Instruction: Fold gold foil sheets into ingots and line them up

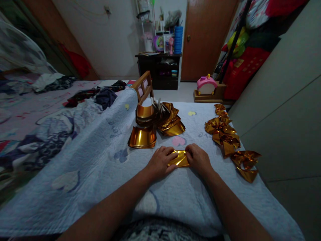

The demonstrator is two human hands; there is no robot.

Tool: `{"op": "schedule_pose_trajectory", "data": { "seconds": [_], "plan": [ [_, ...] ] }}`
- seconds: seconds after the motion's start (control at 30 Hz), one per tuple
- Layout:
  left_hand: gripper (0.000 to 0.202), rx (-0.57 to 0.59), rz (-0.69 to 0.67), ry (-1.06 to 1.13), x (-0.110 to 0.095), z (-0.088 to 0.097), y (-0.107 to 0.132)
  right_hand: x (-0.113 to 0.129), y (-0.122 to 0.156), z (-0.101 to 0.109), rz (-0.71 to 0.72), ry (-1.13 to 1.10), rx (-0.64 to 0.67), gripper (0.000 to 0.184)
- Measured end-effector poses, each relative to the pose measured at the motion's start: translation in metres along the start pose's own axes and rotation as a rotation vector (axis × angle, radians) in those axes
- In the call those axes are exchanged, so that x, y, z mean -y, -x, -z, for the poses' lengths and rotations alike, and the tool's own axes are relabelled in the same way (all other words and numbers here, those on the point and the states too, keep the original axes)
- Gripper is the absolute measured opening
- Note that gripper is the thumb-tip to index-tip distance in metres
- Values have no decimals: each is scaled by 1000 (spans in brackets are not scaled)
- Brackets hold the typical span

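Note:
A small folded sheet of gold foil paper (181,160) lies on the pale blue quilted cover (140,180) between my two hands. My left hand (162,161) rests on its left side, fingers apart and stretched over the foil. At the right end, my right hand (199,157) is closed with thumb and fingers pinching the foil's edge. Just beyond my left hand sits a stack of flat gold foil sheets (142,137). Behind it, a larger fanned pile of gold foil sheets (173,125) is spread out.
Several folded gold foil pieces (222,132) run along the cover's right edge, one (247,164) nearest me. A wooden rail (144,85) stands behind the pile. Left is a bed with clothes (105,97). A pink toy (207,85) and dark cabinet (157,72) stand at the back.

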State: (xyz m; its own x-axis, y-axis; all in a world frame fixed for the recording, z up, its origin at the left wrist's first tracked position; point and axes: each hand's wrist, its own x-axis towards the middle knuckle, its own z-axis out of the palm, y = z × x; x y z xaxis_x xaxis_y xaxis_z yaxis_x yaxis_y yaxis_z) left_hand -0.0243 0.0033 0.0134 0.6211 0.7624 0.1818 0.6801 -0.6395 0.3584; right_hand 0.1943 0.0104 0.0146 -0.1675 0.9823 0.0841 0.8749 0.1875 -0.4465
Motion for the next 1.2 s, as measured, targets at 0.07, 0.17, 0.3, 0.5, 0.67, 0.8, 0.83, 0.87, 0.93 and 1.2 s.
{"op": "schedule_pose_trajectory", "data": {
  "seconds": [0.07, 0.17, 0.3, 0.5, 0.67, 0.8, 0.83, 0.87, 0.93, 1.2],
  "plan": [
    [47, 1, -4, -1, 0, 0, -1, 1, 0, 0, 2, 11, -20, 16],
    [47, -8, -11, 0, 2, -1, -2, 7, 0, 4, 56, 59, -40, 16],
    [47, -41, -24, 11, 7, -5, -1, 18, 2, 12, 246, 148, 31, 14],
    [49, -44, -27, 12, 9, -6, 0, 37, 11, 28, 278, 301, 87, 11],
    [50, -25, -26, 6, 6, -4, -1, 36, 11, 18, 255, 280, 223, 17],
    [49, 3, -7, 2, 3, -3, -1, 30, 11, 4, 205, 251, 198, 17],
    [49, 13, 1, 6, 3, -2, 0, 30, 13, 2, 205, 243, 177, 16],
    [49, 25, 9, 11, 3, -1, 0, 29, 15, 0, 204, 237, 151, 14],
    [49, 60, 22, 20, 3, 1, 2, 29, 19, -3, 204, 233, 90, 11],
    [51, 152, 29, 31, 6, 6, 2, 29, 27, -10, 213, 225, -55, 27]
  ]
}}
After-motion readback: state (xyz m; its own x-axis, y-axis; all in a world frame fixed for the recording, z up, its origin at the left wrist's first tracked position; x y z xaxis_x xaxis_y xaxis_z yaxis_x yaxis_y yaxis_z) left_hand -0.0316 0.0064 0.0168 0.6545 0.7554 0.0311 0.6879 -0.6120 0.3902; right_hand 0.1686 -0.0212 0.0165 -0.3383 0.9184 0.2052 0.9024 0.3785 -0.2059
